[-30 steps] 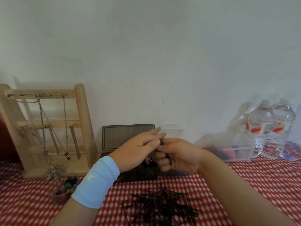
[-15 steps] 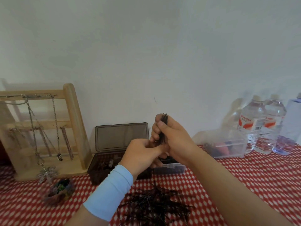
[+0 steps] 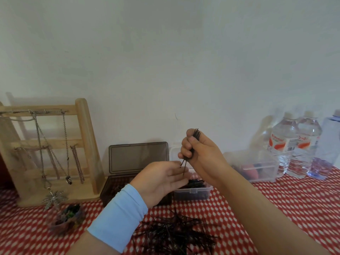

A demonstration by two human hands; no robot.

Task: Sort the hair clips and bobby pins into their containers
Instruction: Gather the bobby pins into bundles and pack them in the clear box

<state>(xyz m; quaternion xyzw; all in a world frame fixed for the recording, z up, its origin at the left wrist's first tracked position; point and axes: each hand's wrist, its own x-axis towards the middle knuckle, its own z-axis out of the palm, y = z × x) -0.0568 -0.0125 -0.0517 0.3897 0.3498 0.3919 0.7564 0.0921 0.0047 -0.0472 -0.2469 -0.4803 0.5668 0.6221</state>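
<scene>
Head cam view, with everything placed off the small clear box (image 3: 191, 191) in the middle of the red-and-white tablecloth (image 3: 298, 203).

Our right hand (image 3: 202, 159) is up above that box. Its fingers are curled tight round a bunch of bobby pins (image 3: 196, 135), held roughly upright so the tops poke out over the fist and a couple of ends stick out below. Our left hand (image 3: 161, 179) sits just left of the box and a bit above it. Its fingers are stretched out and relaxed, and the fingertips (image 3: 184, 171) touch those lower pin ends. It doesn't look like a pinch, more like steadying. There's a light blue wristband (image 3: 119, 218) on that arm.

The box itself already has dark pins lying in it. In front of it, nearer to us, a messy pile of loose pins (image 3: 176, 236) is spread on the cloth. Touching the box's left side is a dark box (image 3: 138, 157) with its lid standing open. Further left are a wooden stand (image 3: 86, 144) hung with necklaces and a little bowl (image 3: 66, 218) of colourful bits. Off to the right of the box there's another clear container (image 3: 257, 168) with red and blue stuff in it, then some water bottles (image 3: 287, 144) against the wall.
</scene>
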